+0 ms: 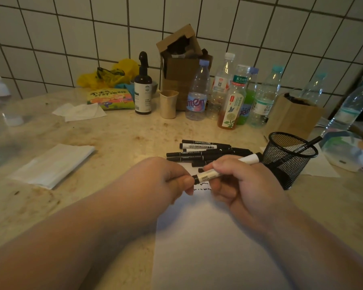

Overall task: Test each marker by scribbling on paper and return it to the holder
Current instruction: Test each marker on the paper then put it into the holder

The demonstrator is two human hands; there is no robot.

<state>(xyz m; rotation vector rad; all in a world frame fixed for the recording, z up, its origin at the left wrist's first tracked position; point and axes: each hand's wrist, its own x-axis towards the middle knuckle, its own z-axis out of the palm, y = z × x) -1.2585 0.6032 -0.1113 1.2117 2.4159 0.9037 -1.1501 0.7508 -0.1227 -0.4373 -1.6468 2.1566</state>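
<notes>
Head view shows both hands close together over a white paper (214, 237). The left hand (168, 181) has its grip closed tight on the black cap end of a white marker (208, 176). The right hand (245, 185) has its grip closed around the body of the same marker, and the far end sticks out past the fingers toward the holder. The marker sits just above the top of the paper, where a few small black scribbles (201, 186) show under the hands. Just behind the hands lies a pile of markers (205, 150) on the surface (124, 132). To the right of the pile stands a black mesh holder (289, 158) with one black marker leaning inside it. Farther back are some plastic bottles (224, 91), a dark spray bottle (143, 88), a small cup (168, 104) and a brown box (180, 65) by the tiled wall.
</notes>
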